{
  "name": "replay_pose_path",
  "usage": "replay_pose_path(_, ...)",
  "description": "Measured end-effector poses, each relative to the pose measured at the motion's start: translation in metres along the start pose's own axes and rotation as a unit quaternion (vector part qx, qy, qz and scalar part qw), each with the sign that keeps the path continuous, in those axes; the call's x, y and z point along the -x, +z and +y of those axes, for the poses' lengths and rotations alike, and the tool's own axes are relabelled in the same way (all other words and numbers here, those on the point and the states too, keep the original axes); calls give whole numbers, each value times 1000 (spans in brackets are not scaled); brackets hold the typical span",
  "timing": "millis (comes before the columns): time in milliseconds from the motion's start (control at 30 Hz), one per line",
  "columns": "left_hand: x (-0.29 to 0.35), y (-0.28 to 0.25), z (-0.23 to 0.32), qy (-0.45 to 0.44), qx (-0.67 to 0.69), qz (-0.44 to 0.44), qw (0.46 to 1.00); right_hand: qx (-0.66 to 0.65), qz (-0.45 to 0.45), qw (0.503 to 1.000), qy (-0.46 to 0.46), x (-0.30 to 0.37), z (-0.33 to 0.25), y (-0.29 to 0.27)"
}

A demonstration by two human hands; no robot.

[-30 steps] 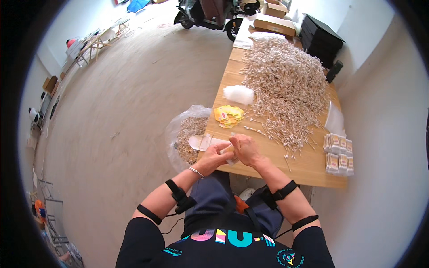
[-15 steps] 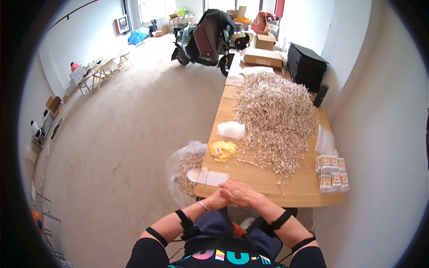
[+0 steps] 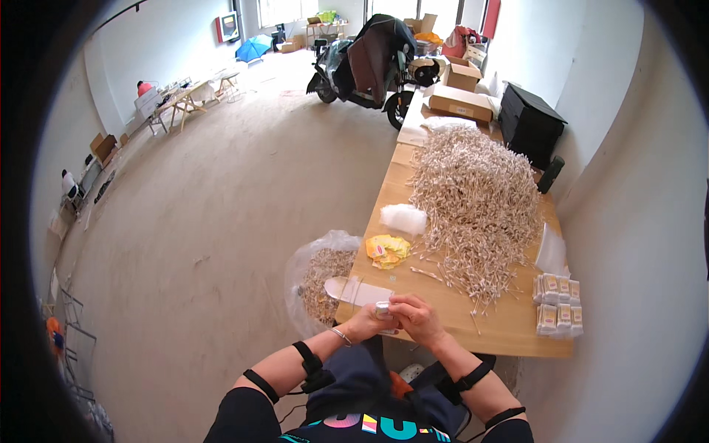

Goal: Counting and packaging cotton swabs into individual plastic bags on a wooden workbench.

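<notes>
At the table's near edge, my left hand [image 3: 362,325] is closed around a small whitish packet [image 3: 382,308]; its end sticks up between thumb and fingers. My right hand [image 3: 417,321] meets it from the other side, fingers bent and pinched at the packet's edge. What lies deeper between the palms is hidden. Just beyond the hands is a long white card or board with a rounded end [image 3: 362,292]. Farther up lie a heap of yellow printed bags [image 3: 388,252] and a bundle of clear plastic bags [image 3: 404,219]. A big mound of cotton swabs [image 3: 476,199] covers the table's middle.
Stacked swab packs [image 3: 557,303] stand at the table's right edge, by the wall. An open plastic sack of swabs [image 3: 325,277] leans at the left edge. Cardboard boxes [image 3: 461,103] and a black box [image 3: 528,122] are at the far end, near a covered scooter [image 3: 369,63].
My hands, pressed together before, have come slightly apart, and the small packet now shows between them. The whole view has shifted, with the table lower and farther right.
</notes>
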State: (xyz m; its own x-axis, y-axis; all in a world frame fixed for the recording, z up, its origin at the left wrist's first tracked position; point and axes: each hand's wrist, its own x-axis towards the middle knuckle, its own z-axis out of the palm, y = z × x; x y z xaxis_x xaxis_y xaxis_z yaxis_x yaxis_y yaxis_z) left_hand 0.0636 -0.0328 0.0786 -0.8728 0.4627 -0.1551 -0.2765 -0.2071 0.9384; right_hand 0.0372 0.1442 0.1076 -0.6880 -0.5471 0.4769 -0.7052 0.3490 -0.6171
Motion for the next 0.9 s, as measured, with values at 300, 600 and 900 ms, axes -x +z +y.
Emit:
replay_pose_path(300, -2, -12, -6, 66, -151, -36, 986, -74, -21, 995, 57, -8, 2, -13)
replay_pose_path(600, -10, -10, -2, 112, -164, -36, 979, -95, -64, 991, 68, -17, 5, -29)
replay_pose_path(900, -32, -5, -27, 69, -143, -8, 987, -315, -20, 913, 259, 2, 34, -5)
